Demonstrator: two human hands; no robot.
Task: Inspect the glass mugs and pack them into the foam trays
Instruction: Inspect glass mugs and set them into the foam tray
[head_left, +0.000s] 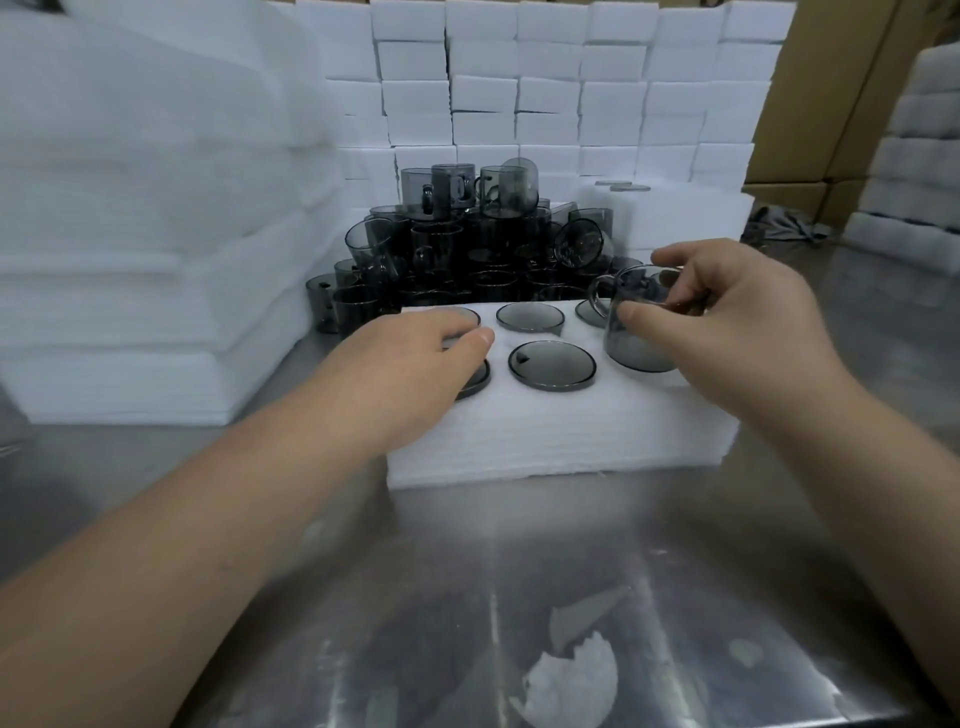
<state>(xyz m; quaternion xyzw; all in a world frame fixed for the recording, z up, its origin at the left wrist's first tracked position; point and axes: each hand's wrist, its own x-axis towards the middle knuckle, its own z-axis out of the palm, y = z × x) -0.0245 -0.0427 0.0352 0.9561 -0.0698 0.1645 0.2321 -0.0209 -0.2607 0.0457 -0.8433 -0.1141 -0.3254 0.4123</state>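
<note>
**Q:** Head view: what surface carries the work?

**A:** A steel table (519, 571), dully reflective, with a torn white scrap (571, 680) lying near its front edge. On it stands the foam tray (545, 436), a thick white block with round sockets in two rows.

**Q:** And the room around it?

**A:** Directly behind the tray is a pile of smoked-glass mugs (467, 244), some upright, some tipped. Behind the pile rises a wall of foam blocks (545, 93). At left is a stack of foam sheets (130, 260); at upper right, cardboard cartons (831, 104); at far right, a further foam stack (914, 156). A second tray (675, 213) sits behind and to the right, with two dark discs showing in its top.

**Q:** Where are the task's mugs?

**A:** Packed mugs (551, 364) fill the two middle sockets and, partly seen, the left and back right ones, their round tops about flush with the foam. One glass mug (636, 332) stands proud at the front right socket, handle toward the left. Whether its base is seated cannot be told.

**Q:** The hands?

**A:** Right hand (727, 322): thumb and fingers pinch that mug at its rim. Left hand (415, 364): palm down on the tray's left end, fingers loosely extended over the two left sockets, gripping nothing.
</note>
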